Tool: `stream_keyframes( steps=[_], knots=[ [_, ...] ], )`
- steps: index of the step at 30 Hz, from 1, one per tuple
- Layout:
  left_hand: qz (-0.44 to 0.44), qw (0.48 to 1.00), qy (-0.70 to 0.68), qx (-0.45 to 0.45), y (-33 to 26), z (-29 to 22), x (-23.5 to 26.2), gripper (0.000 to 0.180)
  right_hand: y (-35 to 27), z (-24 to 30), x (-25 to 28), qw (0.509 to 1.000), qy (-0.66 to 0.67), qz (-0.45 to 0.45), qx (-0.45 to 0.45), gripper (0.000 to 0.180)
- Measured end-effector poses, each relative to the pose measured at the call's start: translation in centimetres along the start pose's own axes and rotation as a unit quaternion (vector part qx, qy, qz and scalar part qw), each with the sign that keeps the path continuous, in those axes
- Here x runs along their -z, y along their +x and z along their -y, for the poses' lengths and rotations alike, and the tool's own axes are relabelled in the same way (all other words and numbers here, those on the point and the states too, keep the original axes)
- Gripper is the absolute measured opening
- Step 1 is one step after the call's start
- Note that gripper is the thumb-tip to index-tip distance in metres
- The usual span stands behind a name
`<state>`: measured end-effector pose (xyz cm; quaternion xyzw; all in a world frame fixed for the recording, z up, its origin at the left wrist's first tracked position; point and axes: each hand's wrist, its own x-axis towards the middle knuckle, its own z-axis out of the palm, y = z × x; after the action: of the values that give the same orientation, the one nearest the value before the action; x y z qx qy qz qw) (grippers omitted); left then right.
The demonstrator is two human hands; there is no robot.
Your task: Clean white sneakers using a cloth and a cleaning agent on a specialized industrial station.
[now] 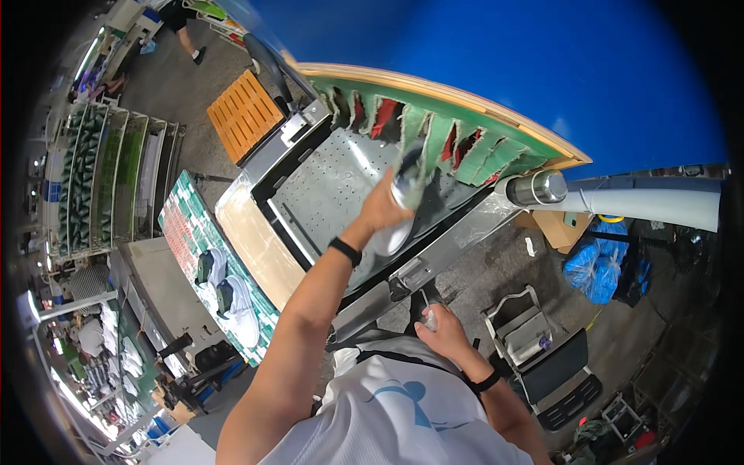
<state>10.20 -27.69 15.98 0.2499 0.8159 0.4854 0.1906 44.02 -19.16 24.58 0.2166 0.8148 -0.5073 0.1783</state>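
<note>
My left hand [380,205] reaches over a perforated metal bed [333,182] and grips a shoe [395,237] with a white sole and a dark upper part. The shoe is slightly blurred, close to a fringe of green and red cloth strips [418,132] hanging under the blue machine hood [496,54]. Near my waist, my right hand [445,332] is closed round the pale handle of a thin-shafted tool [425,299]; its exact kind is unclear. Left of the bed, a pair of white and dark green shoes [232,304] rests on a tile-patterned board [182,225].
A metal flask [542,187] lies on the machine's right edge, beside a white pipe [659,205]. Rightward stand a chair [554,368], blue bags [597,271] and a cardboard box [559,229]. Leftward are a slatted wooden panel [245,116], loaded racks [116,178] and a distant person [184,35].
</note>
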Motion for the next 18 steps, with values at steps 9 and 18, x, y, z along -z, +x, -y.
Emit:
stream_keyframes(
  steps=[9,18],
  knots=[
    [0.012,0.992,-0.031,0.118,-7.2,0.8,2.4,0.075,-2.3,2.4,-4.3,0.998,-0.012,-0.040,0.051,0.040],
    [-0.298,0.904,-0.227,0.208,-27.7,0.3,12.1,0.064,1.5,9.0,-8.8,0.987,-0.029,0.019,0.154,0.036]
  ],
)
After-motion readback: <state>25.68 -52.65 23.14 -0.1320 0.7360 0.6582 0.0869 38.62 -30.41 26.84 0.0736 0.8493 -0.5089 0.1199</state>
